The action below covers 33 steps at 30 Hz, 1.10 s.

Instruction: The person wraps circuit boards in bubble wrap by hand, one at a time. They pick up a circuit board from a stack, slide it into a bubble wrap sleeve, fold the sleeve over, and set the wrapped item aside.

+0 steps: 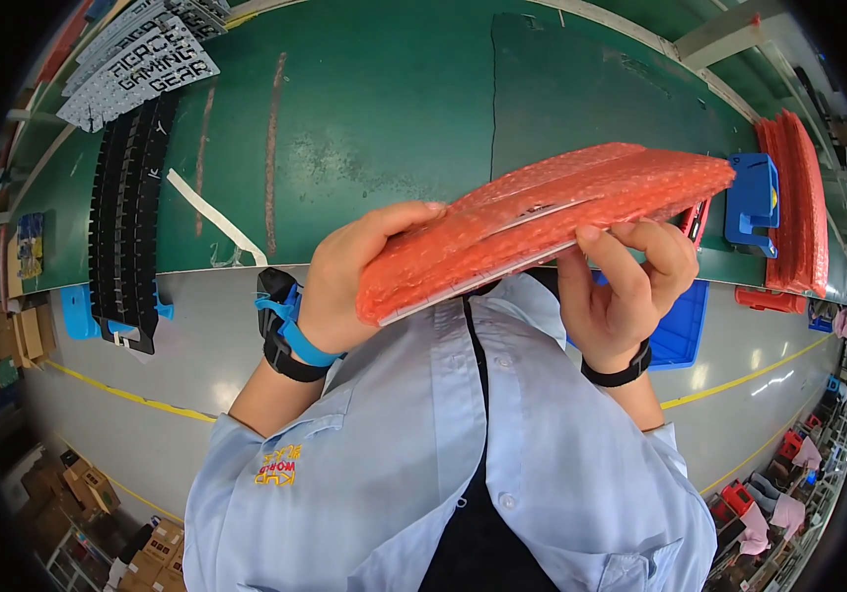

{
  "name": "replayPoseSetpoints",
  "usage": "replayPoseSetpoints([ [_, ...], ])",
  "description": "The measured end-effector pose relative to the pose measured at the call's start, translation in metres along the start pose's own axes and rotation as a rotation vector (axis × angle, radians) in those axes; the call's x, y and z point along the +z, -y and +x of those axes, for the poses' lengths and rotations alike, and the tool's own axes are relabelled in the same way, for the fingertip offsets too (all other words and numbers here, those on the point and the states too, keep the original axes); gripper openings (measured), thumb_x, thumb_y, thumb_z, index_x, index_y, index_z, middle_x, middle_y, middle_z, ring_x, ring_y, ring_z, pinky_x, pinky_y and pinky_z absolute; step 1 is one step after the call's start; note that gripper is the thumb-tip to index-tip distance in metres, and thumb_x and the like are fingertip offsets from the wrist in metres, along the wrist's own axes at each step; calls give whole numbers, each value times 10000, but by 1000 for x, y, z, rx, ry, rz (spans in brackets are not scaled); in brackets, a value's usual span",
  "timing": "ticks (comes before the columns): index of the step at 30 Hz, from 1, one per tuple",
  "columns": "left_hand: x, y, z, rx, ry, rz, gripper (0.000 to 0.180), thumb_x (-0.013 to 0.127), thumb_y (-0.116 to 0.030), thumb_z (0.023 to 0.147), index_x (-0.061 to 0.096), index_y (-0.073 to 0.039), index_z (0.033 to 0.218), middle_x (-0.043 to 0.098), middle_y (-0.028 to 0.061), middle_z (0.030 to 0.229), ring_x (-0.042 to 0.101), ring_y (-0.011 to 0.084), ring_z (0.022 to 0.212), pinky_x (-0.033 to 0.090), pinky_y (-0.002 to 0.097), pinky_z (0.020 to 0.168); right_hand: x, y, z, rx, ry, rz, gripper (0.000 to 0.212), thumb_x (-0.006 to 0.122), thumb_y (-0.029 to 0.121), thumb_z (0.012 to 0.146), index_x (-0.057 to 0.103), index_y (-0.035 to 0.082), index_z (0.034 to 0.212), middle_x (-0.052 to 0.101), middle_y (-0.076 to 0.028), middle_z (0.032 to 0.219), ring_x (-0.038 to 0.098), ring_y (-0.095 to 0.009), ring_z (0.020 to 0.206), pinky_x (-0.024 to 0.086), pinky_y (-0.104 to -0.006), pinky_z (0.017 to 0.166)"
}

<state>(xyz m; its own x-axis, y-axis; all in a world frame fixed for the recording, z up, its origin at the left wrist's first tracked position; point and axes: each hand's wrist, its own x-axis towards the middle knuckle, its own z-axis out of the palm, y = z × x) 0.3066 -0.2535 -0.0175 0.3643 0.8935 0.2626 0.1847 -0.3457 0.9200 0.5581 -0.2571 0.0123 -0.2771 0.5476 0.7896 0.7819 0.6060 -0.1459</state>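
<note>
A long red bubble-wrap bag [542, 202] lies slantwise between my two hands, above the near edge of the table. A thin pale edge of something flat shows along its near side and in a slit on its top; what it is, I cannot make out. My left hand [349, 261] clasps the bag's left end, thumb on top. With fingertips bent together, my right hand [630, 286] pinches the bag's near edge right of its middle. Each wrist has a black band, and a blue strap [305, 335] goes round the left one.
A blue tape dispenser [754, 202] and stacked red bubble-wrap bags [798, 202] stand at the right of the green table [374, 99]. To the left are a black slotted rack [127, 217], printed metal plates [147, 74] and a white strip [214, 215]. A blue crate [675, 331] sits below the table edge.
</note>
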Motion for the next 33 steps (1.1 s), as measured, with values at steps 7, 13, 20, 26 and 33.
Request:
replayPoseSetpoints([
  [7,2,-15,3,-83,-91,-23,412,696,-130,866,572,-25,1244,669,105,1174,669,239,1022,519,349,873,2,0,-4,54,11,95,470,792,14,710,624,107,1139,539,-83,1121,517,-270,1035,406,-372,919],
  [13,-5,-26,17,-447,-317,-671,400,646,-140,918,550,14,1275,657,122,1165,651,218,1051,519,348,892,1,-10,-10,159,6,213,453,778,41,741,610,90,1158,522,-114,1260,516,-293,1122,407,-413,964],
  [20,-35,-39,15,-570,44,-1392,449,514,-325,994,513,2,1302,617,163,1211,617,258,1116,507,377,930,-2,-27,39,33,294,-101,427,750,71,710,627,74,1119,621,-88,1194,575,-263,1093,420,-435,952],
  [26,-46,-7,8,-265,19,-1004,559,502,-451,988,468,-18,1342,588,174,1253,605,261,1125,485,396,953,-31,-43,74,-99,342,44,299,741,100,693,643,79,974,638,-68,829,605,-284,816,425,-387,863],
  [33,-7,-14,26,309,-410,-12,537,720,-220,892,456,-10,1309,587,149,1180,594,225,1083,475,337,937,-31,-41,70,-50,494,11,379,765,125,683,658,92,1044,647,-70,1012,599,-275,971,405,-397,923],
])
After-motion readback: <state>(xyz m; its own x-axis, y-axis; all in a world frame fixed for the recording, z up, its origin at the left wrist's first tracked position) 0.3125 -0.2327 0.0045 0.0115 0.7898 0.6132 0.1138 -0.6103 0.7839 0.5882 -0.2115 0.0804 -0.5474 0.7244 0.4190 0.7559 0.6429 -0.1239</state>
